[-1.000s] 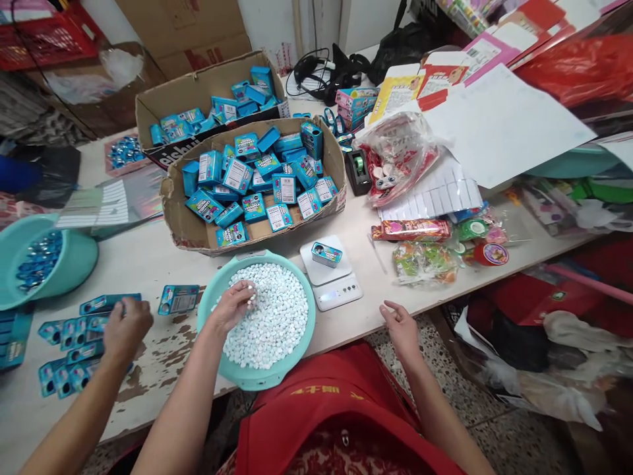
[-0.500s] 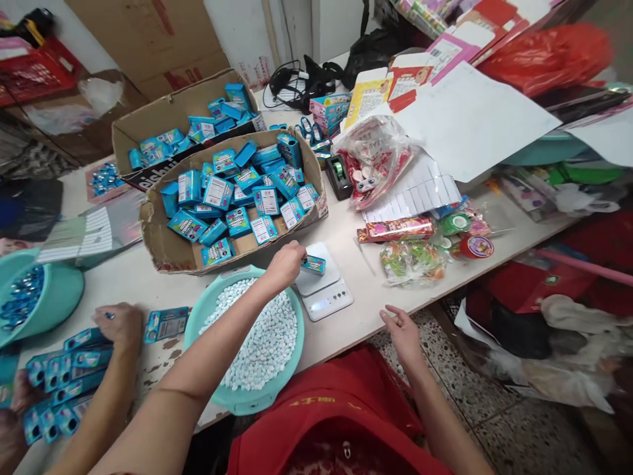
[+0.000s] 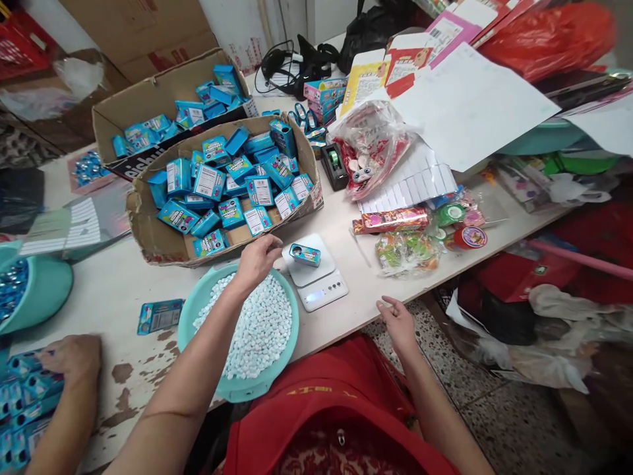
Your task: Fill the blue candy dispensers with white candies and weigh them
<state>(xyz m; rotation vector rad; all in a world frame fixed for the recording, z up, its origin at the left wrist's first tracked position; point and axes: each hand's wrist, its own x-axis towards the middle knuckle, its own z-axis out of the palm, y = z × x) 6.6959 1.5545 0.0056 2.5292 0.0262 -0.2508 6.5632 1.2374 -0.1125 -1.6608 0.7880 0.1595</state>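
A small blue tin [image 3: 304, 254], printed on its side and with a round opening at one end, lies on the white digital scale [image 3: 321, 290]. My left hand [image 3: 258, 262] hovers just left of the scale, above the far rim of a turquoise basin [image 3: 188, 316]. Its fingers are bent and loosely apart, with nothing visible in them. Small white and pale-blue candies [image 3: 262, 330] fill much of the basin, partly hidden by my left forearm. My right hand [image 3: 399, 324] is off the table's front edge, fingers apart and holding nothing.
Two cardboard boxes [image 3: 143, 231] of blue tins stand behind the basin. A co-worker's hand [image 3: 74, 359] rests on grouped blue tins [image 3: 24, 396] at left. A flat blue package [image 3: 159, 316], tape dispenser [image 3: 334, 166] and bagged candy [image 3: 408, 252] lie around the table.
My left hand has let go of the blue tin and moved left, leaving it on the scale. The co-worker's hand has shifted left and down onto the tins. My right hand stays nearly still.
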